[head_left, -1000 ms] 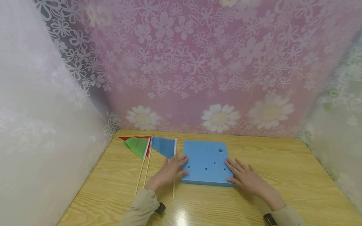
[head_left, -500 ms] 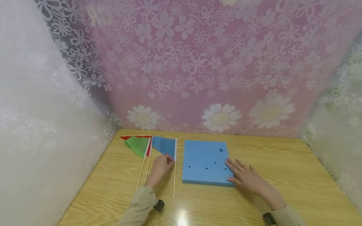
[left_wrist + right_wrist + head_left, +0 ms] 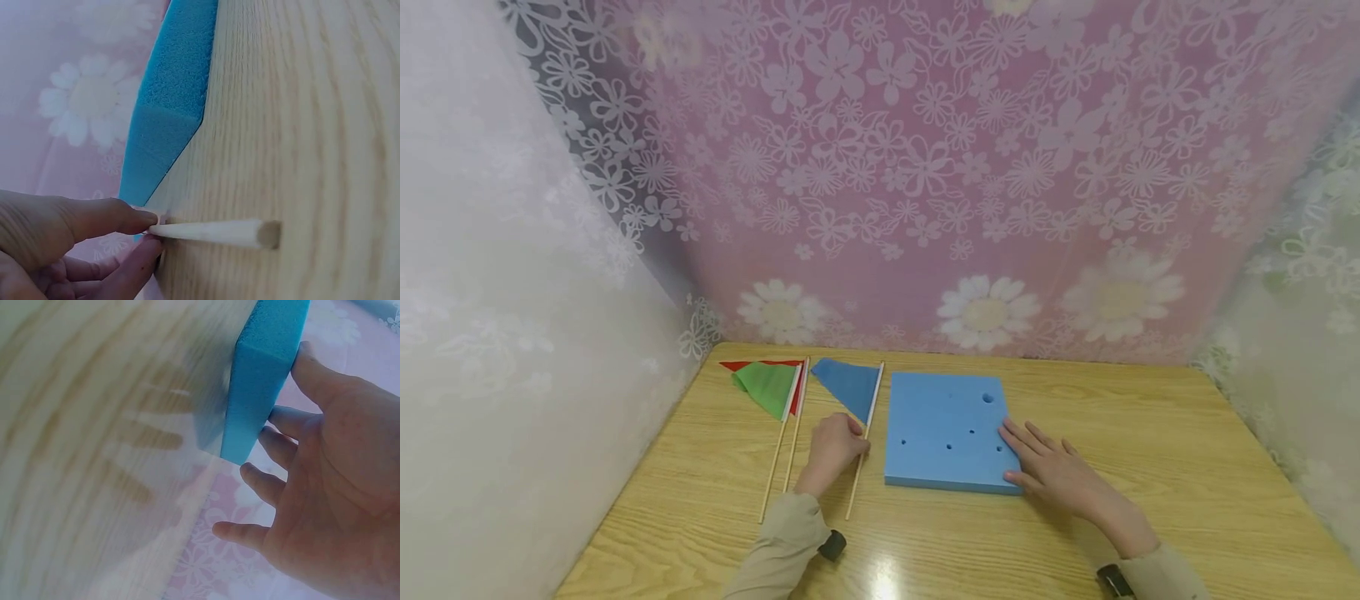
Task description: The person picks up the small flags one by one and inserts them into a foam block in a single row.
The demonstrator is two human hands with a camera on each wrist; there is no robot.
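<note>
My left hand (image 3: 833,450) pinches the thin wooden stick of a small blue flag (image 3: 850,387) between thumb and fingertips, just below the cloth. In the left wrist view the stick (image 3: 212,231) points its blunt end toward the camera, close over the tabletop. The flag leans slightly, its top to the right. A flat blue foam block (image 3: 925,408) with several holes in its top lies right of it. My right hand (image 3: 1060,475) rests on the block's right edge with fingers spread and straight; the right wrist view shows fingertips at the foam block's edge (image 3: 256,394).
A green flag (image 3: 767,387) and a red flag (image 3: 797,400) lie side by side to the left of my left hand, the green overlapping the red. All sit on a wood-grain table (image 3: 1150,442), with a pink floral backdrop (image 3: 887,208) behind its far edge.
My left hand has left the block's left edge, moved to the blue flag and pinched its stick. The flag's top has swung right, its lower end left. The right hand stays put.
</note>
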